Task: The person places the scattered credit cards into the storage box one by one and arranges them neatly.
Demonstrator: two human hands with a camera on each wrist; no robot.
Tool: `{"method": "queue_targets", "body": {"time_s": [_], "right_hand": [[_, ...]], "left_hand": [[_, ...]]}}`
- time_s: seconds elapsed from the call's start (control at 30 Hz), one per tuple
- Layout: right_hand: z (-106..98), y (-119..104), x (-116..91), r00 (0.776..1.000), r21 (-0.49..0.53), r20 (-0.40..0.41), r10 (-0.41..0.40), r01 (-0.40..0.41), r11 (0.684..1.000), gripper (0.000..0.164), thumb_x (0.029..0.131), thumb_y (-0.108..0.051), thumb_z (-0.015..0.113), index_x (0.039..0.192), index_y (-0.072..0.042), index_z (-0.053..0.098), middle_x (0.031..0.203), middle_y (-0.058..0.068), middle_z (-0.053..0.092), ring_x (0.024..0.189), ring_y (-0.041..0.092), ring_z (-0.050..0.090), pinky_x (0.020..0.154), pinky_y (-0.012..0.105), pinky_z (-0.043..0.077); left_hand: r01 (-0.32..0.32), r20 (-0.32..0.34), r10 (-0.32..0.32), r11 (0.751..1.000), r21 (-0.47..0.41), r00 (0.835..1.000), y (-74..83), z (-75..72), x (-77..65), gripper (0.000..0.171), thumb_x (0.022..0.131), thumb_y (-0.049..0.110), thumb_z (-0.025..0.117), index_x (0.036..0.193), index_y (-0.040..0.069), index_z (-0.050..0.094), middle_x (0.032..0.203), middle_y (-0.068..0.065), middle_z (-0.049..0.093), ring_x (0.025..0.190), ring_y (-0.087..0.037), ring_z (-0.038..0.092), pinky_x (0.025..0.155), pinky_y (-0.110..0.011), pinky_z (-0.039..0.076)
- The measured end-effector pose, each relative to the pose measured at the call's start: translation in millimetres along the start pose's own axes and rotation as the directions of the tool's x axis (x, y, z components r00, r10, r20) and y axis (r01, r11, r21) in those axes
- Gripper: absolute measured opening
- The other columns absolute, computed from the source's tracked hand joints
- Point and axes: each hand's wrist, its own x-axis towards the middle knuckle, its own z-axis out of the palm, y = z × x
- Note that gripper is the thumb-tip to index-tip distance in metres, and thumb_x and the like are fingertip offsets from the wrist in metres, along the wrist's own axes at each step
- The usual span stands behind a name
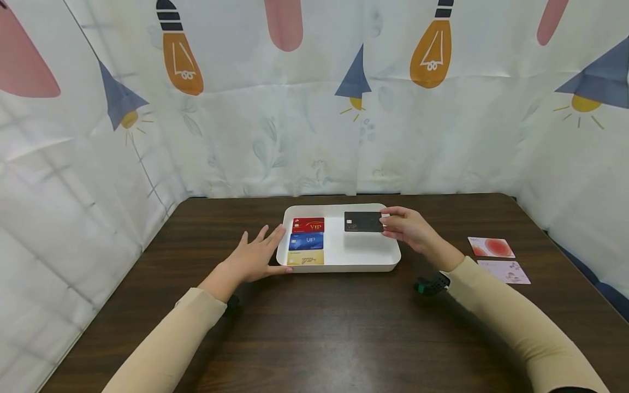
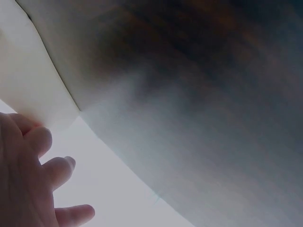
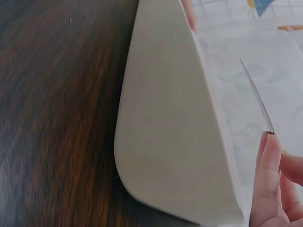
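In the head view my right hand pinches a black VIP card by its right end, above the right half of a white tray. The right wrist view shows that card edge-on, higher than the tray wall. My left hand has its fingers spread and touches the tray's left edge. Down the tray's left side lie a red VIP card, a blue VIP card and a gold card, one below another. In the left wrist view the left hand is beside the tray wall.
On the dark wooden table, right of the right forearm, lie a card with a red round pattern and a pale purple card. A printed curtain hangs behind the table's far edge. A dark wristband is on the right wrist.
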Motion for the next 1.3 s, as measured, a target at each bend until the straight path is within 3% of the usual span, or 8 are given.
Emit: {"method": "queue_targets", "body": {"time_s": [0.5, 0.93, 1.3], "right_hand": [[35.5, 0.9, 11.0, 1.0, 0.055, 0.004, 0.026, -0.027, 0.998, 0.041, 0.103, -0.002, 0.059, 0.142, 0.006, 0.048, 0.095, 0.004, 0.058, 0.076, 0.012, 0.066, 0.077, 0.025, 0.06], [61.1, 6.9, 25.3, 0.994, 0.082, -0.058, 0.091, -0.087, 0.993, 0.044, 0.105, -0.004, 0.054, 0.147, 0.005, 0.045, 0.115, 0.008, 0.052, 0.082, 0.013, 0.06, 0.074, 0.021, 0.058], [77.5, 9.7, 31.9, 0.988, 0.118, -0.107, 0.111, -0.098, 0.988, 0.042, 0.105, -0.004, 0.056, 0.146, 0.002, 0.05, 0.114, 0.009, 0.053, 0.077, 0.012, 0.06, 0.07, 0.02, 0.057]], "left_hand": [[0.001, -0.005, -0.001, 1.0, -0.012, 1.0, -2.0, 4.5, 0.1, 0.11, 0.088, 0.073, 0.061, 0.165, 0.007, 0.016, 0.168, -0.013, 0.022, 0.154, -0.041, 0.015, 0.115, -0.074, 0.01], [0.004, 0.001, -0.004, 1.0, -0.011, 1.0, -2.0, 3.4, 0.1, 0.11, 0.088, 0.073, 0.061, 0.165, 0.007, 0.016, 0.168, -0.013, 0.021, 0.154, -0.041, 0.014, 0.115, -0.074, 0.01], [0.001, -0.006, -0.001, 1.0, -0.022, 1.0, -1.2, -0.1, -0.3, 0.111, 0.088, 0.072, 0.063, 0.165, 0.007, 0.016, 0.168, -0.014, 0.022, 0.154, -0.042, 0.014, 0.115, -0.074, 0.009]]}}
